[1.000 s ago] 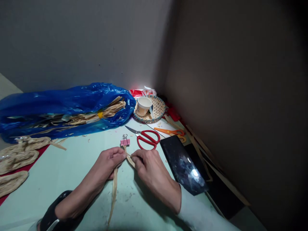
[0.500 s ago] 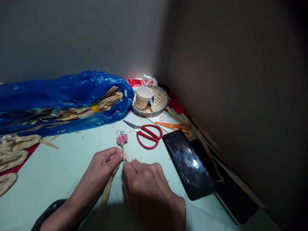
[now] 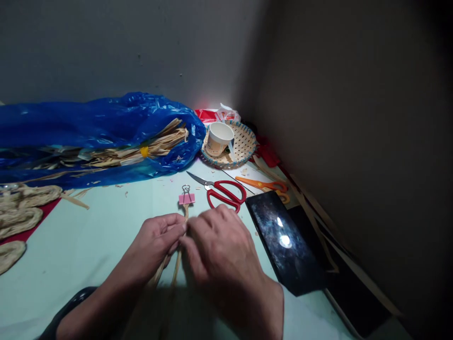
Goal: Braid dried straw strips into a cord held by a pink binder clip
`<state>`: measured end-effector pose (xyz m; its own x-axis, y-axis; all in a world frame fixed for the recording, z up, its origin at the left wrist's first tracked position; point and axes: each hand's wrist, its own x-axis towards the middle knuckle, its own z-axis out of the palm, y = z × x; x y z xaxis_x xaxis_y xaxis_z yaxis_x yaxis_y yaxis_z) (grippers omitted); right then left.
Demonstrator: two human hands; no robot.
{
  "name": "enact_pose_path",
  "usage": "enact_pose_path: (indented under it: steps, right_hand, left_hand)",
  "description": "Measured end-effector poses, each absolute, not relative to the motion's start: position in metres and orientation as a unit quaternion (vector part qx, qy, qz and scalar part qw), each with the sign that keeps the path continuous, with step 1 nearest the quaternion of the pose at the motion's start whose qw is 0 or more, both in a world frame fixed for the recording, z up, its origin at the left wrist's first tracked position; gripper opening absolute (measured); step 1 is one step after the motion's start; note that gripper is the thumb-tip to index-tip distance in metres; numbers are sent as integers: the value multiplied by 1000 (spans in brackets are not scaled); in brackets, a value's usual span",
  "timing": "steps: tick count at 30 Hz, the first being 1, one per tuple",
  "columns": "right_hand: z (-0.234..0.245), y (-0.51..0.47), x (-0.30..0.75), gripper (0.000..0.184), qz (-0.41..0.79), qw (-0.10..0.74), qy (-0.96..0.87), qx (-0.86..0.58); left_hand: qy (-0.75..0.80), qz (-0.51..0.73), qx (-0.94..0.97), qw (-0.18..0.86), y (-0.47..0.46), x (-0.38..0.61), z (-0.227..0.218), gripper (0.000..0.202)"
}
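Note:
A pink binder clip [image 3: 186, 199] grips the upper end of some pale straw strands [image 3: 178, 263] on the table. Just below the clip, my left hand [image 3: 161, 236] is closed, pinching the strands between thumb and fingers. My right hand [image 3: 221, 245] is beside it, thumb and fingertips at the same strands; its fingers are curled and partly hidden, slightly blurred. Loose strand ends trail down toward me beneath both hands. Red-handled scissors [image 3: 231, 185] lie just beyond my right hand, which covers part of the lower handle loop.
A blue plastic bag [image 3: 106, 113] holds a tied straw bundle [image 3: 163, 141]. Behind the scissors stands a paper cup [image 3: 219, 139] in a woven basket [image 3: 246, 141]. Orange scissors [image 3: 262, 183] and a dark phone [image 3: 283, 245] lie right. Braided straw pieces [image 3: 21, 217] rest left.
My right hand has risen toward the clip and turned, now overlapping the red scissors' handle. A separate strand hangs below the hands. My left hand keeps its pinch; the whole view has shifted slightly.

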<state>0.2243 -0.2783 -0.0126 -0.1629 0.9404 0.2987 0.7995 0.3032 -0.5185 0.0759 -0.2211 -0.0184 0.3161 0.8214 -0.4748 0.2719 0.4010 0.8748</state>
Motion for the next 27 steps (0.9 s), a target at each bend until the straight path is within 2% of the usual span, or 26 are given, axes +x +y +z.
enact_pose_path:
  steps: [4, 7, 14, 19, 27]
  right_hand:
    - [-5, -261, 232, 27, 291, 284, -700, -588]
    - [-4, -255, 231, 22, 367, 249, -681, -583]
    - [-7, -253, 225, 21, 339, 262, -672, -605]
    - [-16, -249, 230, 18, 350, 314, -640, -608]
    - [-34, -243, 231, 23, 385, 394, -599, -580]
  left_hand:
    - [521, 230, 505, 648, -221, 79, -15, 31]
    - [519, 229, 514, 644, -219, 80, -14, 29]
    - [516, 227, 560, 607, -216, 77, -20, 28]
    - [505, 227, 597, 581, -213, 75, -27, 34]
    - [501, 220, 632, 548, -211, 75, -35, 32]
